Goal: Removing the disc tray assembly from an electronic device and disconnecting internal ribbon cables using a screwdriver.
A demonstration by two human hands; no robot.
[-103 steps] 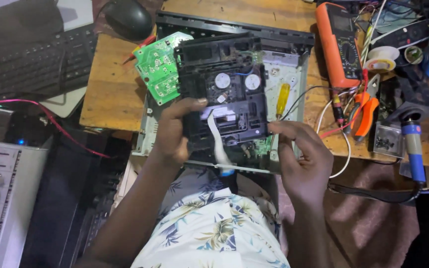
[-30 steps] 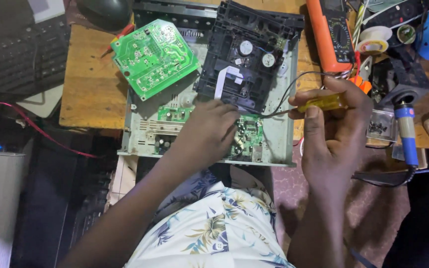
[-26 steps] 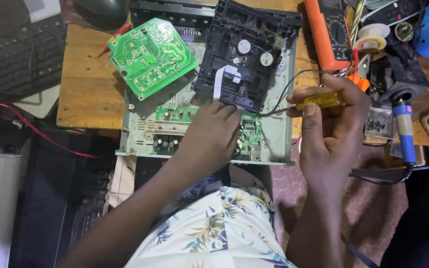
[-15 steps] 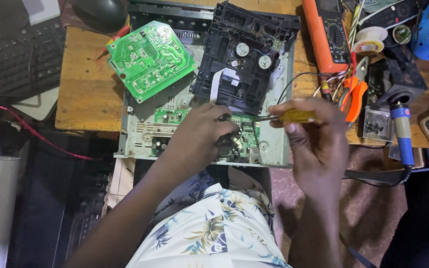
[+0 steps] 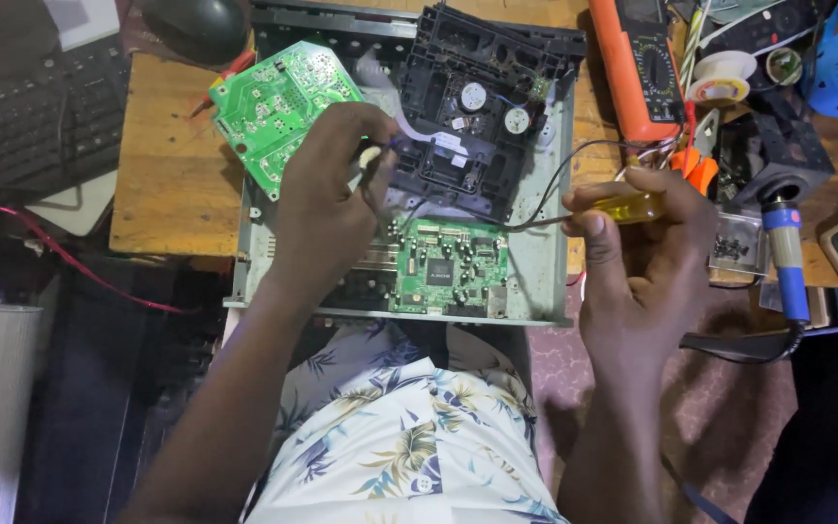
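An open grey metal player chassis (image 5: pixel 547 281) lies on the wooden table with a green main board (image 5: pixel 453 267) inside. A black disc drive unit (image 5: pixel 477 107) sits tilted over its far half, and a white ribbon cable (image 5: pixel 429 136) runs across it. My left hand (image 5: pixel 327 199) hovers over the chassis's left side, thumb and finger pinched on a small pale part (image 5: pixel 370 155) next to the drive. My right hand (image 5: pixel 647 247), just right of the chassis, grips a yellow-handled screwdriver (image 5: pixel 628 206) whose shaft points left toward the board.
A loose green circuit board (image 5: pixel 278 107) leans at the chassis's far left. An orange multimeter (image 5: pixel 637 58), solder spool (image 5: pixel 720 78), orange pliers (image 5: pixel 695 170) and blue-handled soldering iron (image 5: pixel 788 262) crowd the right. A keyboard (image 5: pixel 31 116) and mouse (image 5: pixel 196 24) sit left.
My left hand has lifted off the main board and moved up-left to the drive's edge. My right hand has drawn the screwdriver back to the right, away from the board.
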